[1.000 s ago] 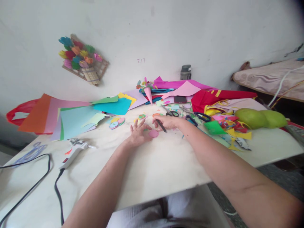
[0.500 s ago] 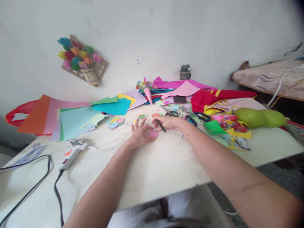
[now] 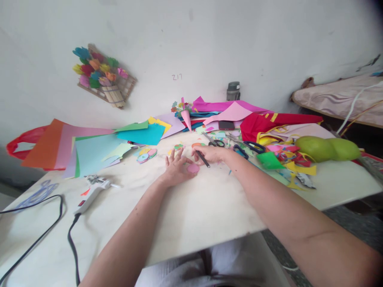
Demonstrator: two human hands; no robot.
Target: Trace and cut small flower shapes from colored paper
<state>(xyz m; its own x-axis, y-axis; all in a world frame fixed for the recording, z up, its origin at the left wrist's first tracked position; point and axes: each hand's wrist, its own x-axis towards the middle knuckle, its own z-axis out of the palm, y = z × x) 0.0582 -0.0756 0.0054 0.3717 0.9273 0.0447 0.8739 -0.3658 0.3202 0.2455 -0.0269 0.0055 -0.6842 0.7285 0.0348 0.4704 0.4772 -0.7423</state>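
Note:
A pink paper circle (image 3: pixel 193 169) lies on the white table between my hands. My left hand (image 3: pixel 176 171) rests at its left edge, fingers spread, with the thumb side touching the circle. In my right hand (image 3: pixel 206 153), just to the upper right, a black pen (image 3: pixel 202 158) is gripped, its dark end slanting down to the right. An orange piece (image 3: pixel 196 145) shows at the right fingertips; I cannot tell whether it is held. Small green and orange paper cutouts (image 3: pixel 178 147) lie beyond my left fingers, and a pile of pastel cutouts (image 3: pixel 146 155) sits farther left.
A glue gun (image 3: pixel 93 195) with a black cord lies at left, below coloured paper sheets (image 3: pixel 98 153). Scissors (image 3: pixel 216 142), more scissors (image 3: pixel 254 146), a phone (image 3: pixel 226 125), paper scraps (image 3: pixel 296 159) and a green pillow-like object (image 3: pixel 327 148) occupy the right. A paper bouquet (image 3: pixel 185 115) stands behind.

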